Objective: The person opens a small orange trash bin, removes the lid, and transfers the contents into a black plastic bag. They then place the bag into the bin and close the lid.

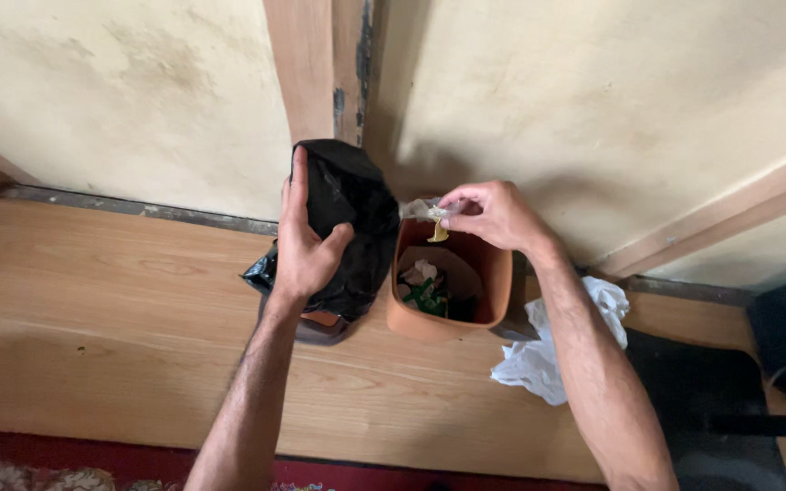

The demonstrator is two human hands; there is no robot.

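Floor: wood-pattern floor [93, 300] across the middle of the frame, stained cream wall [611, 100] along the top, wooden post [307, 64] upper centre, strip of red carpet [11, 455] along the bottom edge.
Bin: orange plastic bin [500, 273], just right of frame centre, standing on the floor close to the wall, open top facing the camera.
Bin contents: crumpled white paper, green wrapper scraps [427, 294], something dark at the bottom; can't tell more.
Black bag: black plastic bag [357, 218], just left of the bin and touching its left rim, bunched up and lifted; a brown-orange object shows under its lower edge, can't tell what.
White bag: crumpled white plastic bag [539, 359] on the floor right of the bin, partly behind the right forearm.
Left hand: left hand [307, 245] on the front of the black bag, fingers up along it, thumb pressed in; grip clamped on the bag.
Right hand: right hand [493, 214] above the back rim of the bin, fingertips pinched together on a small clear wrapper [420, 210] with a yellow scrap [438, 232] hanging under it, over the bin opening.
Arms: both forearms come in from the bottom of the frame, the left nearly straight up, the right angled in from the lower right.
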